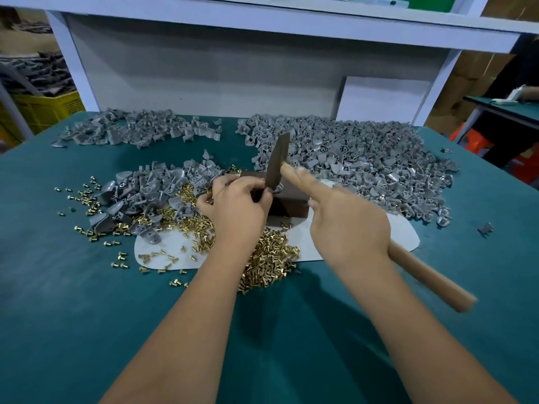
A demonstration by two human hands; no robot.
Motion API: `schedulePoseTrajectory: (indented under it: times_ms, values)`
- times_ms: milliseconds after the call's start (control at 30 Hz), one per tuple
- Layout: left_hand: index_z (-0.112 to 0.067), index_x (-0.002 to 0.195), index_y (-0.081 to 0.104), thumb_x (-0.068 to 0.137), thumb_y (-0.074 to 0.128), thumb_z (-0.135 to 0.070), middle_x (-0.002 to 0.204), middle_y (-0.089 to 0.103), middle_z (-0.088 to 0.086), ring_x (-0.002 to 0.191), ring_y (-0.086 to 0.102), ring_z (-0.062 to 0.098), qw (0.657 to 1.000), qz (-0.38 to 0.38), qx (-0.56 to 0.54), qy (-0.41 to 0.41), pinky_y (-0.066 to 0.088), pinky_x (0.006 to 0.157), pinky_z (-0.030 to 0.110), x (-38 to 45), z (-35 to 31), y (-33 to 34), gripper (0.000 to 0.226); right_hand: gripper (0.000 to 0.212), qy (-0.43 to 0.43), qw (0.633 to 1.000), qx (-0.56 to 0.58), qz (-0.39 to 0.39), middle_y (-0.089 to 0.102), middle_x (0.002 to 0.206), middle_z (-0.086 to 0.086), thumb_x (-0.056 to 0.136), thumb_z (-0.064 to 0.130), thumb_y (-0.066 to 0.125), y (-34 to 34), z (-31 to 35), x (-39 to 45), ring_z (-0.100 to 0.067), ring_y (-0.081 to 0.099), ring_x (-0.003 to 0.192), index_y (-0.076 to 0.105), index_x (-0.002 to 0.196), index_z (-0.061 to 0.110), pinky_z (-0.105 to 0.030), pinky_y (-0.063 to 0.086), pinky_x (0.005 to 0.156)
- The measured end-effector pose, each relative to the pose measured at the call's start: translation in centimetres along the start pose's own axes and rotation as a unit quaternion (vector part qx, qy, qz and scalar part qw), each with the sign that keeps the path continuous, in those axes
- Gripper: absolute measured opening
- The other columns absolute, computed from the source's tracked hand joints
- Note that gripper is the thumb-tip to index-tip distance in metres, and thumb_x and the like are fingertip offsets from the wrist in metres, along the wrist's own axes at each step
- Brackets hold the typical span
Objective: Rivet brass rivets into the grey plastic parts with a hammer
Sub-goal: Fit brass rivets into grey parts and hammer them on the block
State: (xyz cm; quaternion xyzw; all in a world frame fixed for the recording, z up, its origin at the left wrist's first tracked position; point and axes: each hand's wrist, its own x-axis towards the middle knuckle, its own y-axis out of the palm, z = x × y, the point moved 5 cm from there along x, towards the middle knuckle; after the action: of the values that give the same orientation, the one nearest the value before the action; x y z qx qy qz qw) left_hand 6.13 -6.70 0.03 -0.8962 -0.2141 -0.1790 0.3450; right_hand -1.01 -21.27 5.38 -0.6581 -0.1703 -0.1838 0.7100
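Gripping the wooden handle of the hammer (431,277), the right hand (347,225) wraps its lower fingers round the shaft while the index finger lies straight along it toward the head; the dark head stands at about twelve o'clock from that hand, its lower end down by the block. Pinched in the left hand (236,199) is what looks like one grey plastic part, held on the dark brown block (287,204) right under the hammer head, though fingers and blur hide most of it.

By size: the teal table (73,301) fills the view. At one to two o'clock from the block spreads the biggest heap of grey plastic parts (358,167), some showing brass. At eleven o'clock lies a flatter far-left heap of grey parts (131,131), well apart from the hands. At nine o'clock, just beside the left hand, sits a smaller pile of grey parts (157,191). A white mat (402,234) lies under the block, its edge showing at four o'clock. Brass rivets (268,258) are heaped at six o'clock, under the left wrist, and scatter toward eight and nine o'clock across mat and table. One stray grey piece (485,228) lies alone at three o'clock.
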Motion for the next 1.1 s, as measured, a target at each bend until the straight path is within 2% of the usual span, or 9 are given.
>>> schedulePoseTrajectory:
  times_ms: [167, 300, 400, 500, 600, 733, 833, 933, 1100]
  values:
    - [-0.032, 0.095, 0.075, 0.089, 0.067, -0.039, 0.1, 0.066, -0.022, 0.126, 0.039, 0.008, 1.0, -0.001, -0.002, 0.002, 0.018, 0.102, 0.045, 0.0, 0.1, 0.1, 0.012, 0.062, 0.031, 0.993, 0.035, -0.111, 0.057, 0.072, -0.001, 0.092, 0.02, 0.056, -2.2, -0.2, 0.7, -0.02, 0.037, 0.05, 0.032, 0.138, 0.054, -0.019, 0.013, 0.043]
    - [-0.035, 0.091, 0.074, 0.088, 0.068, -0.039, 0.091, 0.054, -0.028, 0.126, 0.037, 0.009, 1.0, 0.003, -0.01, -0.009, 0.016, 0.1, 0.043, 0.1, 0.1, 0.2, 0.007, 0.07, -0.001, 1.0, -0.017, -0.022, 0.061, 0.086, 0.001, 0.095, 0.022, 0.047, 0.0, -0.5, 0.1, -0.019, 0.043, 0.054, 0.006, 0.139, 0.058, -0.026, 0.016, 0.043]
    - [-0.037, 0.091, 0.073, 0.089, 0.066, -0.04, 0.087, 0.048, -0.031, 0.126, 0.035, 0.007, 1.0, 0.012, 0.002, -0.01, 0.016, 0.101, 0.043, 0.1, 0.2, 0.3, 0.008, 0.059, 0.009, 0.999, 0.012, -0.036, 0.069, 0.093, 0.002, 0.095, 0.026, 0.049, -0.1, -1.3, 1.4, -0.026, 0.064, 0.076, 0.023, 0.138, 0.057, -0.026, 0.025, 0.046]
    - [-0.036, 0.092, 0.07, 0.09, 0.064, -0.038, 0.093, 0.051, -0.028, 0.128, 0.032, 0.009, 0.999, 0.034, -0.012, -0.013, 0.014, 0.099, 0.041, 0.2, 0.4, 0.5, 0.007, 0.05, 0.066, 0.992, 0.104, -0.038, 0.068, 0.093, -0.001, 0.097, 0.026, 0.046, 0.7, -2.6, 3.0, -0.028, 0.059, 0.073, 0.034, 0.139, 0.05, -0.027, 0.031, 0.05]
    - [-0.035, 0.087, 0.067, 0.091, 0.063, -0.035, 0.102, 0.055, -0.027, 0.131, 0.028, 0.01, 0.996, 0.067, -0.051, -0.037, 0.012, 0.103, 0.04, 0.4, 0.7, 0.8, 0.006, 0.049, 0.121, 0.99, 0.072, -0.024, 0.052, 0.091, 0.001, 0.099, 0.025, 0.043, 2.2, -3.6, 3.0, -0.019, 0.042, 0.062, 0.03, 0.141, 0.048, -0.026, 0.024, 0.046]
    - [-0.034, 0.071, 0.062, 0.09, 0.064, -0.031, 0.113, 0.059, -0.028, 0.132, 0.025, 0.008, 0.989, 0.096, -0.103, -0.054, 0.011, 0.11, 0.045, 0.6, 0.7, 0.9, 0.019, 0.038, 0.149, 0.988, 0.045, 0.013, 0.059, 0.097, -0.006, 0.098, 0.025, 0.042, 4.0, -5.2, 2.5, -0.031, 0.057, 0.078, 0.039, 0.134, 0.038, -0.032, 0.033, 0.056]
    - [-0.032, 0.072, 0.065, 0.09, 0.064, -0.029, 0.126, 0.057, -0.022, 0.135, 0.021, 0.009, 0.984, 0.106, -0.127, -0.067, 0.008, 0.111, 0.044, 0.5, 0.7, 0.9, 0.018, 0.026, 0.151, 0.987, 0.05, 0.02, 0.062, 0.095, -0.008, 0.098, 0.024, 0.042, 4.4, -6.1, 2.6, -0.031, 0.056, 0.078, 0.047, 0.123, 0.027, -0.033, 0.032, 0.057]
    - [-0.028, 0.073, 0.068, 0.089, 0.064, -0.026, 0.116, 0.06, -0.029, 0.131, 0.023, 0.006, 0.982, 0.101, -0.148, -0.058, 0.008, 0.102, 0.033, 0.5, 0.6, 0.7, 0.017, 0.015, 0.147, 0.988, 0.048, 0.01, 0.063, 0.092, -0.009, 0.098, 0.023, 0.042, 4.5, -6.1, 2.6, -0.029, 0.049, 0.071, 0.049, 0.111, 0.021, -0.033, 0.03, 0.055]
    - [-0.029, 0.072, 0.068, 0.09, 0.065, -0.024, 0.108, 0.061, -0.032, 0.124, 0.024, 0.002, 0.982, 0.099, -0.154, -0.045, 0.008, 0.094, 0.029, 0.5, 0.3, 0.4, 0.018, 0.02, 0.143, 0.989, 0.042, -0.012, 0.065, 0.097, -0.009, 0.098, 0.024, 0.043, 4.4, -6.0, 2.6, -0.033, 0.06, 0.083, 0.049, 0.117, 0.021, -0.033, 0.031, 0.057]
